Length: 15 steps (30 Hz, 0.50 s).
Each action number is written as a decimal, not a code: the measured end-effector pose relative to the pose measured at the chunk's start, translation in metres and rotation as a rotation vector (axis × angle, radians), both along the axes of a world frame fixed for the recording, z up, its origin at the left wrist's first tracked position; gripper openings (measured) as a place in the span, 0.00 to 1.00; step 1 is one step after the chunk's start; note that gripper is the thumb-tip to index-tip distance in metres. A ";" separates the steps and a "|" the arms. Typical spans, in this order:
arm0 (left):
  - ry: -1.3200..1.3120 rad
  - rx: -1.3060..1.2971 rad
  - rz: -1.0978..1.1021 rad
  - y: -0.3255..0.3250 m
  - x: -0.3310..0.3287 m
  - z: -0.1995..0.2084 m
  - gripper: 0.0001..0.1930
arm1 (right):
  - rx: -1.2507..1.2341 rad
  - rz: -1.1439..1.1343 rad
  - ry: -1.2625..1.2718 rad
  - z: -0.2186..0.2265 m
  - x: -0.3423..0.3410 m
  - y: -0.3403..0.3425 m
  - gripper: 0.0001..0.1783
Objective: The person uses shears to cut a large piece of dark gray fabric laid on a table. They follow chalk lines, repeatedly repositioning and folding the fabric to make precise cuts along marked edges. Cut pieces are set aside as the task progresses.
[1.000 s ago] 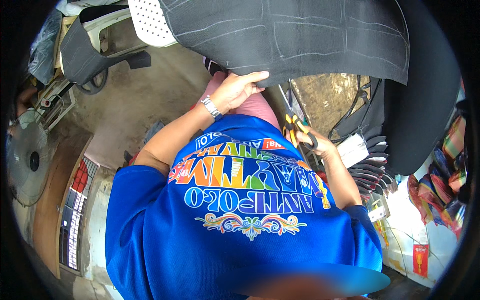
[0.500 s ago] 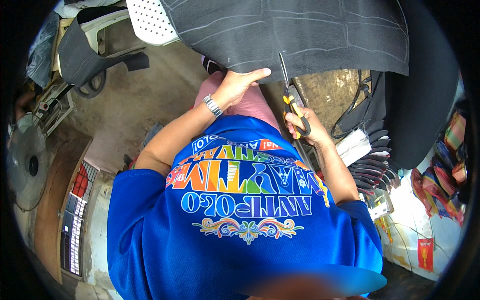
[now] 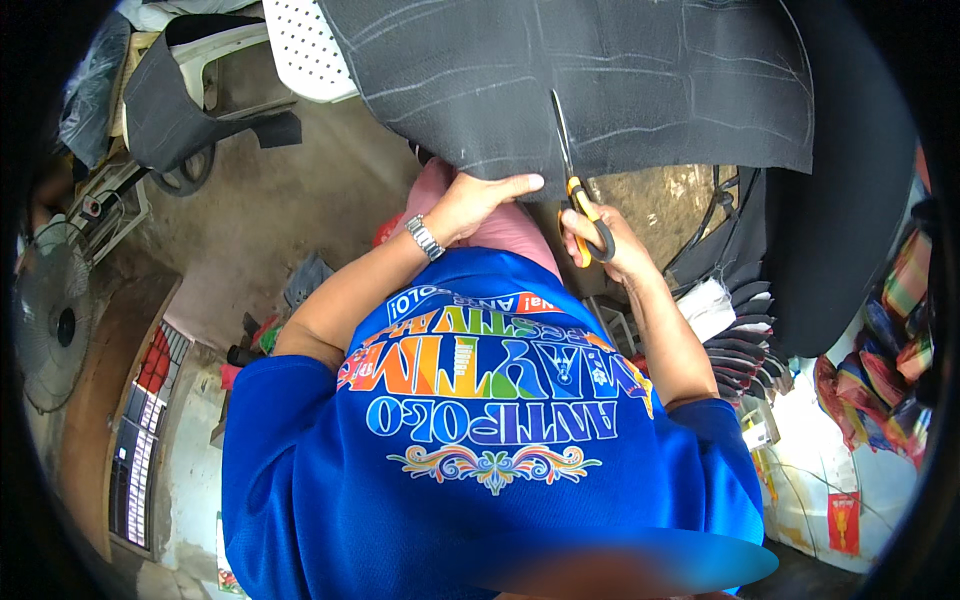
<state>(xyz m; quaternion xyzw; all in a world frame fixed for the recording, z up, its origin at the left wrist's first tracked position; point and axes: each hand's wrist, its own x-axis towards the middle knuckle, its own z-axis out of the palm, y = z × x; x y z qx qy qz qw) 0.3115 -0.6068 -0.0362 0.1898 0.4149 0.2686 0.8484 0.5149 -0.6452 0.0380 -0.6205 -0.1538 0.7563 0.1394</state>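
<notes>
A large dark grey sheet of fabric (image 3: 620, 80) marked with chalk lines spreads across the top of the view. My left hand (image 3: 480, 200), with a metal watch at the wrist, grips the sheet's near edge. My right hand (image 3: 605, 245) holds yellow-handled scissors (image 3: 572, 170). Their blades point up into the fabric along a chalk line, just right of my left thumb.
A stack of cut dark pieces (image 3: 745, 330) lies at my right, with colourful cloth (image 3: 880, 390) beyond it. A white plastic chair (image 3: 300, 50) and a dark cut piece (image 3: 190, 110) stand at upper left. A fan (image 3: 55, 320) sits at far left on the concrete floor.
My right hand has risen from beside my lap with the scissors and brought the blades up into the fabric's edge. My left hand has kept its hold on the sheet.
</notes>
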 end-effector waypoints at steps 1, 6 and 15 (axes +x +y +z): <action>-0.022 0.025 0.010 0.000 0.000 0.001 0.23 | 0.023 0.011 0.019 -0.004 0.000 0.007 0.21; -0.029 0.001 -0.011 0.001 -0.004 0.002 0.25 | 0.036 0.007 0.012 -0.011 -0.003 0.017 0.20; -0.009 0.123 -0.082 -0.007 -0.017 0.009 0.27 | 0.119 0.032 0.071 -0.013 -0.007 0.046 0.18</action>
